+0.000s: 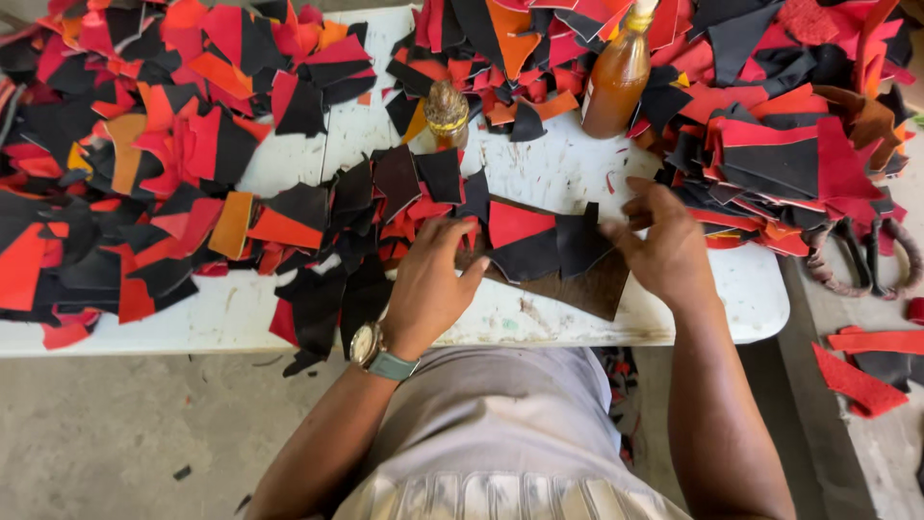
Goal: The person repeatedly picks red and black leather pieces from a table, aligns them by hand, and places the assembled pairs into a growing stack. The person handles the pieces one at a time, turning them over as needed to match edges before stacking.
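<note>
Both hands press flat, grips open: left hand steadies the brown board; right hand seemingly aligns a black scrap.

Those scraps all look like leather or suede offcuts, matt and a bit fuzzy, in red, black and orange. The brown backing piece under the patchwork looks like rougher, stiffer leather with a dull finish. The table is white painted wood, scuffed and stained, planks showing. The bottle is clear glossy plastic with amber liquid inside. The watch has a shiny metal case on a matt grey-green strap. The floor is rough bare concrete. The shirt is plain grey cloth.
</note>
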`<act>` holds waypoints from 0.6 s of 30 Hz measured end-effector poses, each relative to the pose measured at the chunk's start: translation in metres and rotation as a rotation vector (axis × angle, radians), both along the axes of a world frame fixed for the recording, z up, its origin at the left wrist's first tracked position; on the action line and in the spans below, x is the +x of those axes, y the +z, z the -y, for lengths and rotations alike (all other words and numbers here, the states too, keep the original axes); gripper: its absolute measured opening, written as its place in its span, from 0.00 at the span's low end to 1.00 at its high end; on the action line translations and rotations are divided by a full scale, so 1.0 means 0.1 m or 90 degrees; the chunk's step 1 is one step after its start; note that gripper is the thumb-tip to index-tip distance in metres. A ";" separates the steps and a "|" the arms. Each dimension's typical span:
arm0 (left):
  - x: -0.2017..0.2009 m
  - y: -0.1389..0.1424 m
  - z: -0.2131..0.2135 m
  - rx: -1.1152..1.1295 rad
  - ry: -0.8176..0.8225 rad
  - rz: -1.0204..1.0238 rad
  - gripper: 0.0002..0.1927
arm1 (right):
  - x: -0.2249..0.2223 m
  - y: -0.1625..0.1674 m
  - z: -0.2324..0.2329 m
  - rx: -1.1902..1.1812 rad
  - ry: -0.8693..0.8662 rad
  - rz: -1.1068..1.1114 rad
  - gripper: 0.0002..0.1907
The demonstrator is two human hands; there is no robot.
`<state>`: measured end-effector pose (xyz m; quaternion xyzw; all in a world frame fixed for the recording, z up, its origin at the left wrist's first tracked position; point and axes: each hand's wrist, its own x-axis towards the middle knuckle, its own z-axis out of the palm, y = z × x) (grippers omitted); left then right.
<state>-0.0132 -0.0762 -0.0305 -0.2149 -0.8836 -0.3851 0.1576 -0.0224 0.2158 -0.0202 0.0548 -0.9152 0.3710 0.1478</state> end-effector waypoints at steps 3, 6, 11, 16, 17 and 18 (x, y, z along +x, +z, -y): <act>-0.09 -0.10 -0.19 -0.022 -0.053 0.034 0.16 | 0.02 -0.11 0.09 0.032 0.062 -0.074 0.06; -0.30 -0.24 -0.47 -0.065 -0.114 0.095 0.16 | -0.07 -0.29 0.29 0.125 0.171 -0.080 0.04; -0.46 -0.49 -0.56 -0.063 -0.167 0.090 0.18 | -0.30 -0.44 0.32 0.259 0.085 0.000 0.06; -0.46 -0.55 -0.50 -0.084 -0.170 0.110 0.18 | -0.26 -0.40 0.25 0.206 0.187 -0.011 0.04; -0.45 -0.54 -0.49 -0.097 -0.188 0.103 0.18 | -0.24 -0.40 0.28 0.221 0.155 -0.016 0.04; -0.45 -0.52 -0.48 -0.099 -0.196 0.114 0.18 | -0.23 -0.41 0.32 0.241 0.126 -0.008 0.05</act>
